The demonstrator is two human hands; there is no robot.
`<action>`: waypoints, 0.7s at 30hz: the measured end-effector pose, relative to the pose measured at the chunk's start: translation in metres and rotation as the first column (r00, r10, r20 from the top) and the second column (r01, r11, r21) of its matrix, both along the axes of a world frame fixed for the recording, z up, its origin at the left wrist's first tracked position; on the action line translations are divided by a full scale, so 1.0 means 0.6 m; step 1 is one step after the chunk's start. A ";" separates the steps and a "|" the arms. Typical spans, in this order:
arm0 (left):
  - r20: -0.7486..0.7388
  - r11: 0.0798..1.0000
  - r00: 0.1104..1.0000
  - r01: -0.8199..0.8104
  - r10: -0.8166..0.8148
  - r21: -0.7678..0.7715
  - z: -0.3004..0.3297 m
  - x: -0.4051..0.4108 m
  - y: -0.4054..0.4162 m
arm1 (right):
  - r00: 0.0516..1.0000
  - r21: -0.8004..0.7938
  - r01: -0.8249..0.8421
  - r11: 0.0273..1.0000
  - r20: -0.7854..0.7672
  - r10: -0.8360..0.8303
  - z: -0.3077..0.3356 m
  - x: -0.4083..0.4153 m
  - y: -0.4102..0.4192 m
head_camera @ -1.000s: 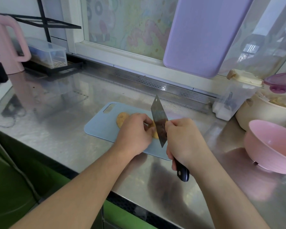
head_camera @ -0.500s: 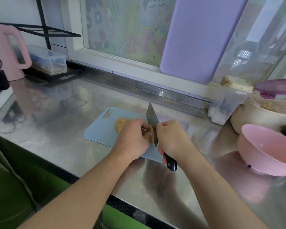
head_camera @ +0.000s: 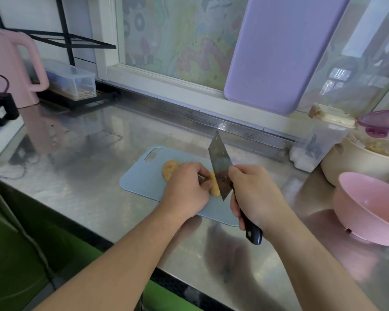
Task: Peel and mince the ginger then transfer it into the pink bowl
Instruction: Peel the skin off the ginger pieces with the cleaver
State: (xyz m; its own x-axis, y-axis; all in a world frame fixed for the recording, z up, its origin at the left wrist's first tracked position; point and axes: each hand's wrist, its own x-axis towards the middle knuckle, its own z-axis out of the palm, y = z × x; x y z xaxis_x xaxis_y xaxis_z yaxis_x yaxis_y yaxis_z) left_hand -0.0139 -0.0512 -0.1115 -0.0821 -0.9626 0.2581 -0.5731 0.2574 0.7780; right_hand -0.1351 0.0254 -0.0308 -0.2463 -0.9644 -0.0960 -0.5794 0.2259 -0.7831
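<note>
The ginger (head_camera: 214,184) is lying on the blue cutting board (head_camera: 142,176), pinned under the left hand (head_camera: 185,187), whose curled fingers are holding it. Just right, the right hand (head_camera: 254,194) is gripping the cleaver (head_camera: 220,167) by its handle, blade against the ginger. The pink bowl (head_camera: 368,205) is sitting well apart on the tabletop (head_camera: 76,171).

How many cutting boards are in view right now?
2. A blue cutting board lies flat on the steel counter under the ginger; a purple cutting board stands against the window behind it. None seems hidden.
</note>
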 end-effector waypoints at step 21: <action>0.005 1.000 1.000 0.002 -0.002 -0.005 -0.004 0.000 -0.004 | 1.000 -0.002 -0.004 1.000 -0.016 0.004 -0.008 0.009 0.013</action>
State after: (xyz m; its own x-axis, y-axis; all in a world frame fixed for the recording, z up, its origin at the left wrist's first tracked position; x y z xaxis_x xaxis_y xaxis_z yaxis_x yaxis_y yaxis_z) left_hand -0.0137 -0.0534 -0.1141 -0.0849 -0.9612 0.2625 -0.5764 0.2623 0.7739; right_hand -0.1296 0.0331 -0.0357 -0.2438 -0.9657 -0.0897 -0.5930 0.2216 -0.7741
